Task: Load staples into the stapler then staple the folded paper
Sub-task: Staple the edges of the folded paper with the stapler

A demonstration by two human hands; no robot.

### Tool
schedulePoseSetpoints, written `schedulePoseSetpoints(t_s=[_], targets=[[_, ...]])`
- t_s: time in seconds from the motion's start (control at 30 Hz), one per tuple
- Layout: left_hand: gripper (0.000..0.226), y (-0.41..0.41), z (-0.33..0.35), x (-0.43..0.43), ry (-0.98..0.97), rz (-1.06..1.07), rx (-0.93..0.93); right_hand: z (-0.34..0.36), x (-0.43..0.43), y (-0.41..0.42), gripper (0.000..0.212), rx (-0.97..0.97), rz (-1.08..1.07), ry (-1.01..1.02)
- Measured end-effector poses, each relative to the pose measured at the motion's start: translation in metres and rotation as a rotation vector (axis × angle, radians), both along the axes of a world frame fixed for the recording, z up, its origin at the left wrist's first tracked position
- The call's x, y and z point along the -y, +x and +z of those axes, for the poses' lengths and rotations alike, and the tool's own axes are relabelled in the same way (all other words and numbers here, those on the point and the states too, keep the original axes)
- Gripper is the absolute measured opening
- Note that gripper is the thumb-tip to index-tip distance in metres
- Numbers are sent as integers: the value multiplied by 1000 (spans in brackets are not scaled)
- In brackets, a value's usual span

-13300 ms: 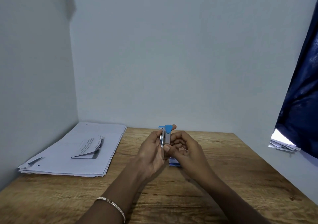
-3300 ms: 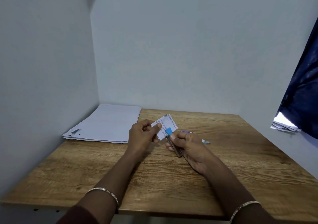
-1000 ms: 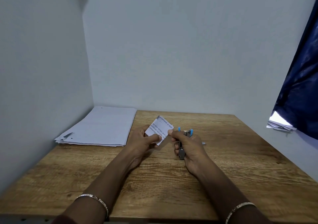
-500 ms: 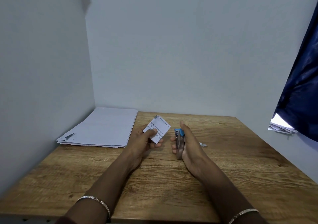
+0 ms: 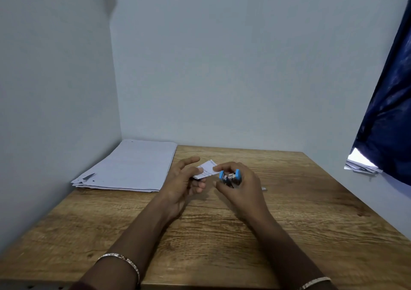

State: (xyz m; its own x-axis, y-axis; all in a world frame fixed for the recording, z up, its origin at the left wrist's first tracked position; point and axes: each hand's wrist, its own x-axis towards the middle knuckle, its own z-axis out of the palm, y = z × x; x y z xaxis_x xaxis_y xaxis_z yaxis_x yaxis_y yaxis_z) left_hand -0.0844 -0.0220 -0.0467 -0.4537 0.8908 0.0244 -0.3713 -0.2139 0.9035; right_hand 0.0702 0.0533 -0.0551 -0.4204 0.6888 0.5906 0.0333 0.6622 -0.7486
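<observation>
A small folded paper point(image 5: 206, 169) with printed text hovers over the middle of the wooden table point(image 5: 222, 234). My left hand point(image 5: 184, 181) pinches its left end between thumb and fingers, index finger raised. My right hand point(image 5: 242, 185) holds a small blue and metal stapler point(image 5: 230, 177) in its curled fingers, and its thumb and fingertip also touch the paper's right end. The stapler's jaws face me; staples inside cannot be seen.
A stack of white sheets point(image 5: 131, 167) lies at the table's back left corner against the walls. A small pale object point(image 5: 263, 188) lies on the table just right of my right hand. A dark blue curtain point(image 5: 387, 122) hangs at the right over more papers point(image 5: 360, 165).
Since half a second ago the right hand has turned the stapler end-on and reached across to touch the paper's right end. The left index finger has lifted off the paper.
</observation>
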Motion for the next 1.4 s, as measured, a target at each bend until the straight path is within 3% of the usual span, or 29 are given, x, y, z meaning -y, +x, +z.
schedulePoseSetpoints(t_s=[0.07, 0.13, 0.3, 0.37, 0.5, 0.63, 0.77, 0.9, 0.97, 1.03, 1.1, 1.2, 1.3, 1.4], targets=[[23, 1, 1, 1, -40, -74, 37, 1, 3, -1, 20, 45, -76, 141], [25, 2, 0, 2, -109, -98, 13, 2, 3, -2, 18, 32, -104, 156], [75, 0, -3, 1, -303, 83, -363, 2, -2, 1, 30, -21, -99, -136], [66, 0, -1, 5, -195, 53, -415, 2, -4, 2, 31, -66, -48, -278], [20, 3, -2, 7, -21, 66, -505, -3, -6, 1, 36, -110, 8, -425], [8, 3, -2, 6, -26, 92, -501, -4, -8, 1, 30, -102, 26, -474], [11, 1, -3, 4, -52, 106, -528, -4, -6, 1, 38, -123, 46, -550], [11, -1, -6, 3, -68, 83, -561, -1, -3, 1, 31, -130, 47, -541], [12, -1, -7, 2, -61, 97, -552, 2, -1, 1, 23, -106, -1, -452], [23, -1, -7, 1, -82, 180, -505, 3, -1, 1, 19, -13, -142, -193], [47, -1, -5, 2, -160, 200, -357, 3, 2, 2, 15, 46, -259, 104], [70, -4, -1, 6, -275, -9, -127, 2, 4, 4, 21, 147, -272, 383], [47, -3, 0, 9, -272, -144, -39, -1, 3, 5, 29, 215, -265, 451], [23, -3, -1, 10, -224, -84, 38, 1, 2, 4, 20, 162, -260, 375]])
